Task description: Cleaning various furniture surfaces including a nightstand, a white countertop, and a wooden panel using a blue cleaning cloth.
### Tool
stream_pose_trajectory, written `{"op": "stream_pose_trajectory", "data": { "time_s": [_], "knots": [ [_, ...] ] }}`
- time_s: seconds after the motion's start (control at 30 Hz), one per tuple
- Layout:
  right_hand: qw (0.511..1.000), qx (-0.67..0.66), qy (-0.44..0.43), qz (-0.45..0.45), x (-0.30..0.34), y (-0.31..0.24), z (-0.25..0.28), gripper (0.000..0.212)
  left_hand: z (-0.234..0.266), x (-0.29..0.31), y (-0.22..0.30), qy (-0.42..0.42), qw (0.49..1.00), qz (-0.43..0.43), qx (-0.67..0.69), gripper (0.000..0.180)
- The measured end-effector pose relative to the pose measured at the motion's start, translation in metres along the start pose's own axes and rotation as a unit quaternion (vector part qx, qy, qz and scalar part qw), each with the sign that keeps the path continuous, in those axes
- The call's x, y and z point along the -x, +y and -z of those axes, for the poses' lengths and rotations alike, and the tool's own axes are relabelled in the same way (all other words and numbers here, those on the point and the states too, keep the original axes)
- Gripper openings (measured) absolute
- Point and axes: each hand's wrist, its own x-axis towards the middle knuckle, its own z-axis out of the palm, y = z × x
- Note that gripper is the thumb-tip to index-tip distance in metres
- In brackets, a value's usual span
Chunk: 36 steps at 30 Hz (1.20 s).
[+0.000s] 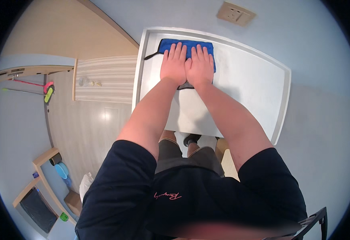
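Note:
A blue cloth (188, 51) with dark edging and a black hanging loop lies on the white tabletop (247, 84), near its far left corner. My left hand (173, 66) rests flat on the left part of the cloth, fingers stretched forward. Beside it, my right hand (200, 68) presses on the right part, palm down and fingers extended. The two hands touch or nearly touch along their thumb sides. A grey corner of the cloth shows beneath the wrists; the area under the palms is hidden.
A raised rim (285, 106) borders the white table. Beyond it, a beige socket plate (235, 14) sits on the wall. At left are a wooden panel (75, 32), a striped ledge (107, 78) and a green brush head (49, 95). My legs stand below the near edge.

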Motion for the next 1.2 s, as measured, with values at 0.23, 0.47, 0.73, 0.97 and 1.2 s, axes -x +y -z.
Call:
{"op": "stream_pose_trajectory", "data": {
  "time_s": [0.23, 0.47, 0.73, 0.97, 1.2],
  "knots": [
    [0.995, -0.017, -0.093, 0.044, 0.107, -0.013, 0.028, 0.063, 0.005, 0.12, 0.025, -0.037, 0.998, 0.048, -0.001, 0.067],
    [0.987, -0.002, -0.152, 0.053, 0.154, -0.001, 0.042, 0.068, 0.005, 0.161, 0.051, -0.091, 0.993, 0.069, 0.022, 0.07],
    [0.986, -0.005, -0.166, 0.023, 0.107, -0.01, 0.032, 0.068, 0.012, 0.112, 0.026, -0.109, 0.994, 0.029, 0.0, 0.069],
    [0.994, 0.017, -0.106, -0.006, 0.034, -0.017, 0.013, 0.065, 0.013, 0.031, -0.006, -0.095, 0.995, -0.018, 0.004, 0.068],
    [0.997, 0.011, -0.065, -0.037, -0.016, -0.011, -0.004, 0.062, 0.008, -0.025, -0.019, -0.08, 0.996, -0.034, -0.01, 0.067]
  ]
}}
